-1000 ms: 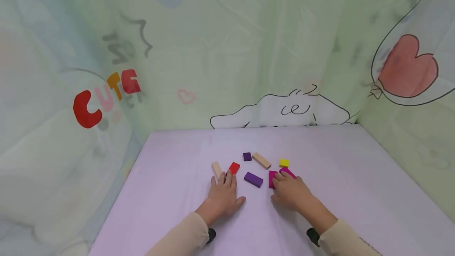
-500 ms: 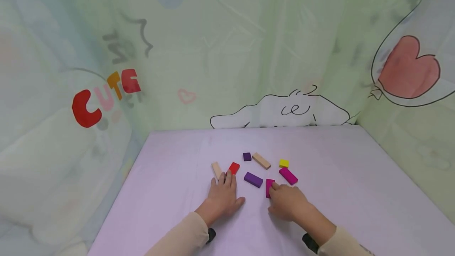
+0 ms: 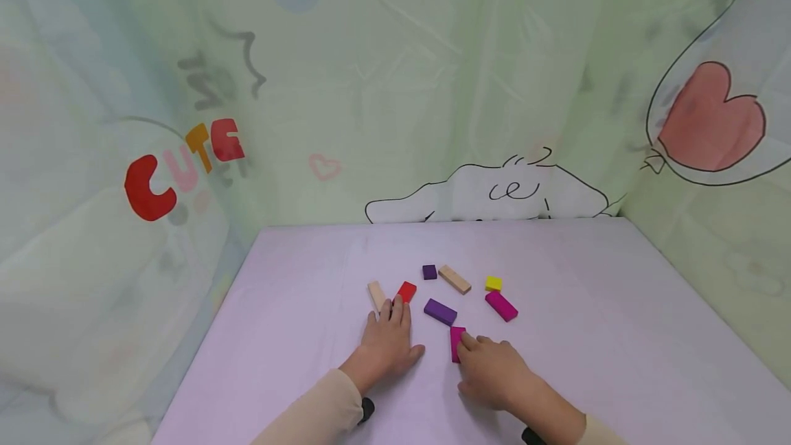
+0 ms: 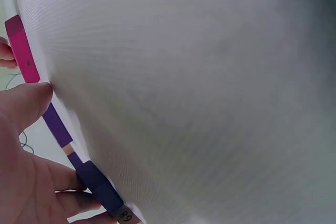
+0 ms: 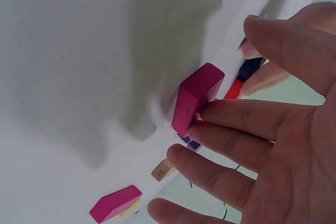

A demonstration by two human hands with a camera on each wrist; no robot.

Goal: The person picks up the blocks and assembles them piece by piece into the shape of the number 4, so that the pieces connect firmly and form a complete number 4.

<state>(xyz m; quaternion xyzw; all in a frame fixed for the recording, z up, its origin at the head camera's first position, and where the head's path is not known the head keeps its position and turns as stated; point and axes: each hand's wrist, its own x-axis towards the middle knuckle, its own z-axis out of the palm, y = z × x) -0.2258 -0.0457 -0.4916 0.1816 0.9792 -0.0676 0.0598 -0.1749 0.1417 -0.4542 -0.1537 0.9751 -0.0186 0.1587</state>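
My left hand [image 3: 386, 345] lies on the table, fingers stretched forward at a red block [image 3: 406, 291] and a pale wooden block [image 3: 375, 294]. In the left wrist view its fingertips touch a dark blue block [image 4: 100, 184], mostly covered by the fingers in the head view. My right hand [image 3: 494, 371] has its index and middle fingertips against a magenta block [image 3: 456, 344]. In the right wrist view those fingers are fairly straight and the thumb stands clear of that block [image 5: 197, 98]. A purple block [image 3: 441, 312] lies just beyond the magenta one.
Farther back lie a small dark purple block [image 3: 429, 272], a wooden block [image 3: 454, 279] and a small yellow block [image 3: 494, 283]. A second magenta block [image 3: 501, 305] lies beside the yellow one. A lilac cloth covers the table [image 3: 309, 273]; printed curtains [image 3: 346, 88] surround it.
My right hand has slid the magenta block toward me and to the left, away from the second magenta block and near the purple one. The left hand has hardly moved.
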